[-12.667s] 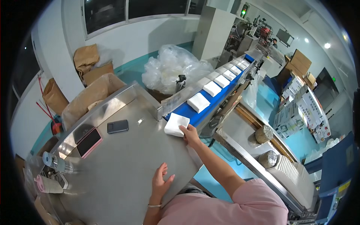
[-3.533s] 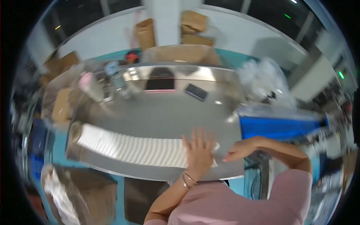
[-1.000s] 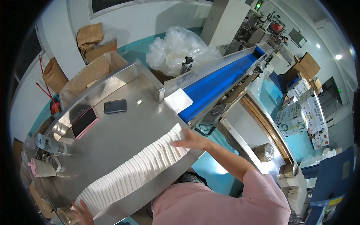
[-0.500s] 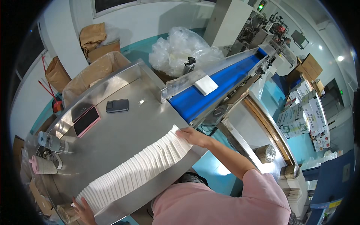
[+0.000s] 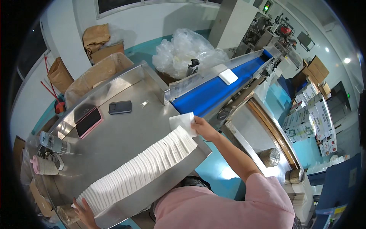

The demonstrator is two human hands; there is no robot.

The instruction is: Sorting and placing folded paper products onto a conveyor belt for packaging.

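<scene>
A long row of white folded napkins (image 5: 141, 168) stands on edge, packed close together, slanting across the steel table. My right hand (image 5: 204, 129) is closed on a flat white folded napkin (image 5: 182, 123) just past the row's far right end. At the row's near left end rests my left hand (image 5: 86, 214), its fingers spread against the last napkins; part of it is cut off by the lower edge. A small white stack (image 5: 228, 76) lies on the blue conveyor belt (image 5: 213, 97) beyond my right hand.
On the steel table (image 5: 114, 149) lie a pink-edged phone (image 5: 89, 122) and a dark phone (image 5: 120, 107). A clear bottle (image 5: 53, 143) and a pink-lidded cup (image 5: 45, 166) stand at the left. Tape rolls (image 5: 269, 157) sit on a side bench at the right.
My right hand has moved from the row's end slightly up and right, and now holds a separate napkin. The white stack has travelled farther up the belt. My left hand stays at the row's near end.
</scene>
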